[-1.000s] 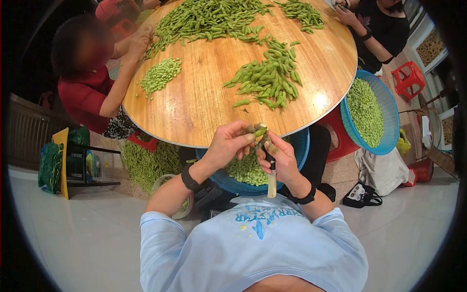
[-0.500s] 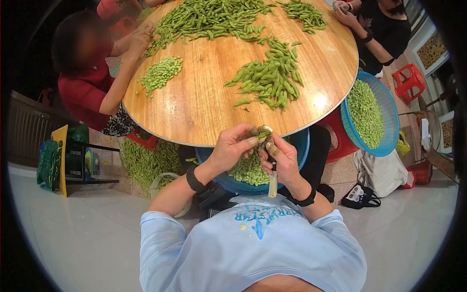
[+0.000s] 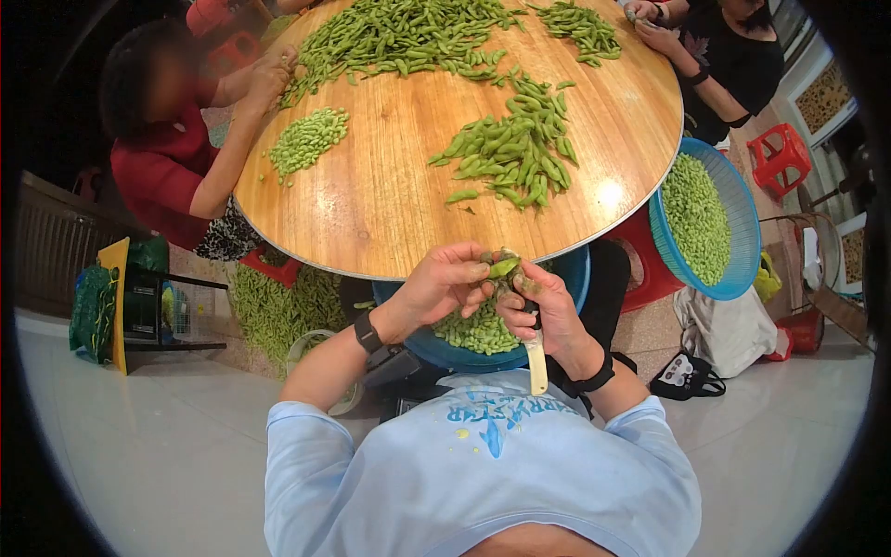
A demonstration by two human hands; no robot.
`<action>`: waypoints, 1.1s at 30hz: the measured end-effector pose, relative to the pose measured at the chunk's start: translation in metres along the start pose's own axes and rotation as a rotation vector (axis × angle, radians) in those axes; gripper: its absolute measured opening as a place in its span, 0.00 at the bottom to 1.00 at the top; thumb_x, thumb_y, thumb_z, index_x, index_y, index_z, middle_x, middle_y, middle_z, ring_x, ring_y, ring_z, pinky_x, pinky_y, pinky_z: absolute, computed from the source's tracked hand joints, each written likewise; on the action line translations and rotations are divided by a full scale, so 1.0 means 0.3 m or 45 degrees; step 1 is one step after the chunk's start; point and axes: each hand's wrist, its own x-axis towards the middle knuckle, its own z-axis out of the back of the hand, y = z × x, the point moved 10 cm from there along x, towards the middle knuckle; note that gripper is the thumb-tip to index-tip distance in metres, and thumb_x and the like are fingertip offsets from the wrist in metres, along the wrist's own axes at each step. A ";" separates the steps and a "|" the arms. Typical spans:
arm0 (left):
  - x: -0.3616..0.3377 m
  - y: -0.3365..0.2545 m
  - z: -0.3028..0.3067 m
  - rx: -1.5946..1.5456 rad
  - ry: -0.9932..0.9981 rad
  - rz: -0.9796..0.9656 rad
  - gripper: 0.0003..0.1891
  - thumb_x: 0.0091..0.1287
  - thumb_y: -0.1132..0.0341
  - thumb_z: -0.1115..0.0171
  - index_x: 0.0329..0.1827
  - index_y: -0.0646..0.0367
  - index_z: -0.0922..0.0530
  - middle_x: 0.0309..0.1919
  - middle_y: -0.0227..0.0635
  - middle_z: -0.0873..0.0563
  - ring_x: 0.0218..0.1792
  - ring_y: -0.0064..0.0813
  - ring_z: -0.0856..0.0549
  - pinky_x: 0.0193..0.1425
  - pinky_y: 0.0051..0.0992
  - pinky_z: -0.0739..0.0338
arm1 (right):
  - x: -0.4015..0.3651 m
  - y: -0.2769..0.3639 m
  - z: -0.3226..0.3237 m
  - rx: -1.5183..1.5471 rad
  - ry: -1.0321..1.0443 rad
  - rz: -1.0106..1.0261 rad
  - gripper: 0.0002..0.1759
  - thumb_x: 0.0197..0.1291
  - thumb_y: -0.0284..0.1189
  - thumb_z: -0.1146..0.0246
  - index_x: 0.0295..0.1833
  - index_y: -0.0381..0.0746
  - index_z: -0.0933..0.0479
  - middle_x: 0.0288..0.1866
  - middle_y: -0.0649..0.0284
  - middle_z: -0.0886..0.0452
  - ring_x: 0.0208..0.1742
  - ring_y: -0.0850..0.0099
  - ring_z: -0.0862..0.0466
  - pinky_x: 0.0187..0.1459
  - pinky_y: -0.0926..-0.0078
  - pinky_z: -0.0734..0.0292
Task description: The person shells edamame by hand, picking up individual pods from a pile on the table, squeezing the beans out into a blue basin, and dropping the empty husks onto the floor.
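Over the table's near edge my left hand (image 3: 444, 286) pinches a green soybean pod (image 3: 504, 268) between thumb and fingers. My right hand (image 3: 546, 308) is closed around what looks like a small knife (image 3: 537, 369); its cream end points down toward my shirt, and its other end is hidden by my fingers. The right fingertips touch the pod's right end. Dark stains mark the fingers of both hands. Beneath them sits a blue basin (image 3: 581, 277) in my lap, holding shelled green beans (image 3: 478, 330).
The round wooden table (image 3: 371, 209) bears a near pod heap (image 3: 515, 148), a large far heap (image 3: 399, 37) and a pile of shelled beans (image 3: 307, 141). People sit left and right. A blue basket (image 3: 748, 218) of beans stands right; pods (image 3: 269, 311) cover the floor left.
The cream end of the knife has swung slightly right and lower as my right hand turned. Both hands stay together at the pod, which now shows more plainly.
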 end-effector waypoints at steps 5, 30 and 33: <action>-0.084 -0.171 -0.118 1.493 -0.237 -0.711 0.11 0.61 0.76 0.37 0.45 0.67 0.24 0.27 0.38 0.18 0.21 0.28 0.20 0.23 0.27 0.28 | 0.000 -0.025 0.039 0.028 -0.085 -0.031 0.11 0.71 0.29 0.48 0.56 0.40 0.30 0.31 0.63 0.30 0.21 0.81 0.35 0.16 0.88 0.39; -0.016 -0.067 -0.048 0.780 -0.202 -0.337 0.07 0.69 0.68 0.41 0.42 0.64 0.21 0.23 0.28 0.18 0.20 0.13 0.21 0.21 0.13 0.30 | -0.029 0.131 0.049 -0.995 -0.360 0.586 0.11 0.70 0.27 0.46 0.50 0.32 0.26 0.24 0.70 0.26 0.18 0.87 0.33 0.18 0.87 0.40; 0.000 -0.038 -0.039 0.748 -0.157 -0.250 0.07 0.69 0.68 0.40 0.42 0.64 0.22 0.25 0.28 0.18 0.22 0.13 0.20 0.24 0.14 0.28 | -0.027 0.156 0.045 -1.164 -0.385 0.633 0.07 0.68 0.25 0.47 0.46 0.33 0.25 0.23 0.69 0.25 0.17 0.85 0.31 0.18 0.87 0.38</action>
